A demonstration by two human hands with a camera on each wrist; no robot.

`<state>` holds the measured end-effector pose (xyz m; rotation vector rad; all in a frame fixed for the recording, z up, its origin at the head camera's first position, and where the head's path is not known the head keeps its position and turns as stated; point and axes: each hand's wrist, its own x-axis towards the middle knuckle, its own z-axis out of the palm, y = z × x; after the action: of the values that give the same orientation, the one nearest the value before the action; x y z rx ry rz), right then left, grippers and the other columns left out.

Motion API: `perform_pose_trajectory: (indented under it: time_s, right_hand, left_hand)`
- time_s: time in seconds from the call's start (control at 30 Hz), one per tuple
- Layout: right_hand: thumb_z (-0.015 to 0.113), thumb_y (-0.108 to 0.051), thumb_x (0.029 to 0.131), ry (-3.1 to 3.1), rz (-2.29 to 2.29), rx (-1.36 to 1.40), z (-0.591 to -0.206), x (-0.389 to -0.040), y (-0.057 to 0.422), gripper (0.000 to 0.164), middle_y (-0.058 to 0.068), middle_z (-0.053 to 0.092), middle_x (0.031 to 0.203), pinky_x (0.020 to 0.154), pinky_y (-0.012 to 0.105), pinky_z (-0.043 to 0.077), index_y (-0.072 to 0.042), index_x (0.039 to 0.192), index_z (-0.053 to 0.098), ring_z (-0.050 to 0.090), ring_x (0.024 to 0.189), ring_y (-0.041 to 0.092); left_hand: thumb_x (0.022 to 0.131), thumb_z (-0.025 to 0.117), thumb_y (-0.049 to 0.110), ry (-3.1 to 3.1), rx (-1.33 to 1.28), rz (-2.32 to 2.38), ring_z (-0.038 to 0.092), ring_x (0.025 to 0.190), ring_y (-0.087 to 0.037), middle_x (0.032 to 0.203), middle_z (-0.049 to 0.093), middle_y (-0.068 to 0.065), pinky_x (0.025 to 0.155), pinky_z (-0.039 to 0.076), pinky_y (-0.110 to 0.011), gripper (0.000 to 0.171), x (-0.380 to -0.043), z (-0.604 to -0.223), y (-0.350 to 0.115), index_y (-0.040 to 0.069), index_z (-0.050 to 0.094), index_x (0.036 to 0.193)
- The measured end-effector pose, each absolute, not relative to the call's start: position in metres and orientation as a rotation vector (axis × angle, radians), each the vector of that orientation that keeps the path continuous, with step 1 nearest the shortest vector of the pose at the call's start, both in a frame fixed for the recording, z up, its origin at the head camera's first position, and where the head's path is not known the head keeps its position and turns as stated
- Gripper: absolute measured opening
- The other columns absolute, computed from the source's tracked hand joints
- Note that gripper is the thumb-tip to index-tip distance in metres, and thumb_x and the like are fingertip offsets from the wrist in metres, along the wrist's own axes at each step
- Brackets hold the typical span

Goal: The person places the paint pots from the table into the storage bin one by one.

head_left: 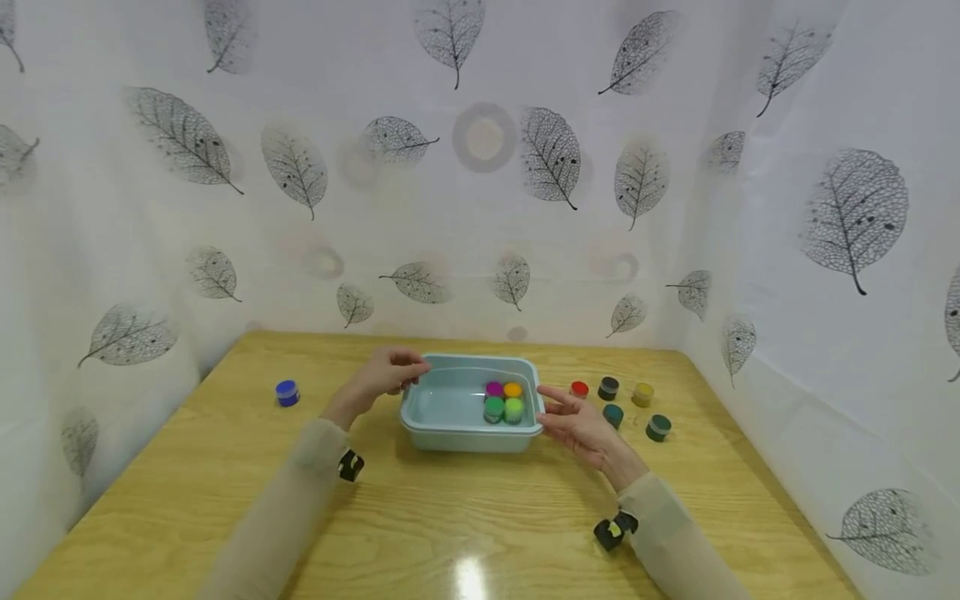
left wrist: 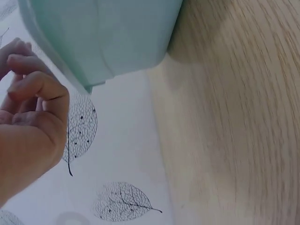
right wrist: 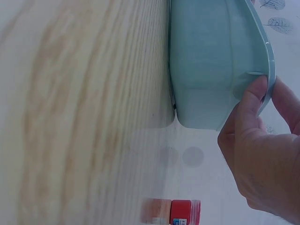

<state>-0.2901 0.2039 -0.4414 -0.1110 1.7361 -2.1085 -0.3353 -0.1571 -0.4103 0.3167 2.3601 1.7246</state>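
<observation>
While the right hand (head_left: 582, 427) pinches the tub (head_left: 470, 441) at right, keep it level; whether the left hand (head_left: 381, 373) grasps, I cannot tell

Plastic tub (head_left: 468, 442) lt. blue-green — paint pots (head_left: 494, 408) inside purple, orange & 2 greens — curtain (head_left: 480, 221) white w/ blk leaf print.

Smooth, slightly glossy plastic basin (head_left: 468, 442), shiny, smooth wood-grain tabletop (head_left: 405, 517), matt cloth-like curtain (head_left: 465, 221)

White glare marks the table (head_left: 420, 508); wrist views look soft.
</observation>
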Motion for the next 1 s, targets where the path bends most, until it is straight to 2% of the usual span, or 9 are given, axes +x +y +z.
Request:
perform_pose_trajectory:
  time_s: [0.2,0.47,0.77,1.0]
  right_hand:
    - [0.059,0.003,0.095,1.736,-2.111,-0.121,-0.440,-0.291,0.204,0.065,0.025,0.045,0.136,0.089,0.024,0.057,-0.004,0.153,0.031,0.062,0.110,0.022]
    - [0.058,0.002,0.095,1.737,-2.106,-0.131,-0.447,-0.291,0.201,0.063,0.026,0.046,0.136,0.089,0.025,0.058,-0.003,0.152,0.031,0.062,0.110,0.022]
    - [0.058,0.003,0.095,1.745,-2.108,-0.121,-0.442,-0.290,0.203,0.064,0.026,0.046,0.135,0.088,0.024,0.058,-0.003,0.153,0.030,0.063,0.108,0.021]
    - [0.059,0.003,0.095,1.735,-2.114,-0.116,-0.441,-0.289,0.204,0.065,0.023,0.046,0.132,0.089,0.025,0.058,-0.003,0.153,0.030,0.062,0.107,0.020]
  left_hand:
    - [0.096,0.064,0.029,2.355,0.296,1.725,0.054,0.077,-0.014,0.086,0.062,0.000,0.061,0.047,-0.023,0.039,-0.336,-0.411,-0.178,-0.004,0.061,0.118]
    - [0.098,0.062,0.027,2.290,0.245,1.782,0.059,0.078,-0.011,0.087,0.064,0.003,0.065,0.050,-0.024,0.021,-0.328,-0.421,-0.212,0.008,0.065,0.107]
    - [0.096,0.063,0.036,2.317,0.179,1.818,0.060,0.083,-0.013,0.097,0.066,-0.003,0.074,0.055,-0.033,0.036,-0.324,-0.428,-0.242,0.007,0.062,0.117]
    - [0.096,0.063,0.038,2.390,0.161,1.802,0.061,0.088,-0.018,0.096,0.065,0.003,0.077,0.056,-0.035,0.044,-0.321,-0.429,-0.266,0.004,0.059,0.123]
